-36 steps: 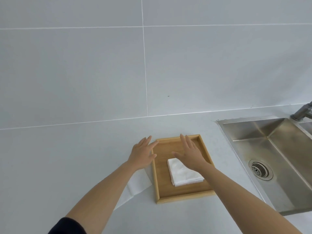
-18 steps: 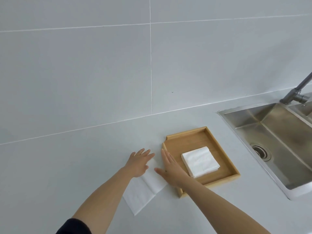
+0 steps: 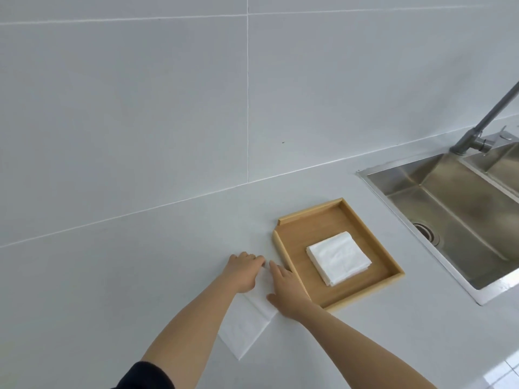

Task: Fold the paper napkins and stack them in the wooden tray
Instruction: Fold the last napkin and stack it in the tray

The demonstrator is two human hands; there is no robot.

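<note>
- While both my hands lie on the flat paper napkin (image 3: 247,324), the wooden tray (image 3: 373,287) sits just to their right on the pale table (image 3: 140,276).
- My left hand (image 3: 245,272) rests palm down on the far end of that napkin, its fingers (image 3: 254,258) bent slightly and close together, tips pressing at the napkin's far edge; I cannot tell whether they pinch the paper or only press on it.
- My right hand (image 3: 286,290) lies flat beside it, fingers (image 3: 276,269) stretched out and held together, pointing away from me, the thumb spread toward the napkin's near part.
- The right hand's outer edge is just beside the tray's left rim, perhaps touching it; I cannot tell for sure.
- The two hands are close, with a narrow strip of white paper showing between them.
- The unfolded napkin runs from under my hands back toward me, its near corner lying flat on the table under my left forearm.
- Inside the tray lies a folded napkin stack (image 3: 338,258), square, set slightly askew near the tray's middle, apart from both hands.
- A steel sink (image 3: 455,209) with a faucet (image 3: 477,133) sits further right, well apart from the tray.
</note>
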